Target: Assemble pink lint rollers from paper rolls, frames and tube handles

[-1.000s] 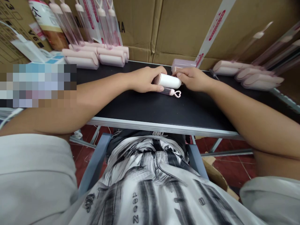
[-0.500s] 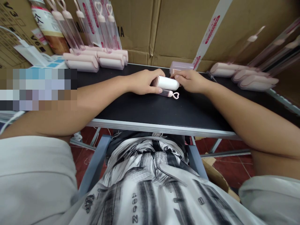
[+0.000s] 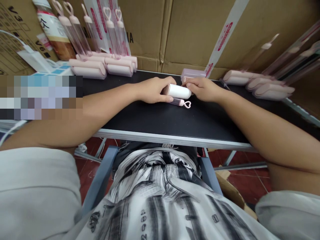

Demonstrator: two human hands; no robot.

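One white cylinder [image 3: 178, 91] between fingers [image 3: 167, 98]

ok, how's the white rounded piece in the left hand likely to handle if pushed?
White rounded piece: probably stiff, no bend visible within the left hand. Smooth, shiny surface, so perhaps slippery. Curved side suggests it might roll if loose, though its underside is hidden.

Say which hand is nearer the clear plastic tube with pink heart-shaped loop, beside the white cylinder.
Left hand: its thumb overlaps the tube. The right hand is apart from it, at the right end of the cylinder.
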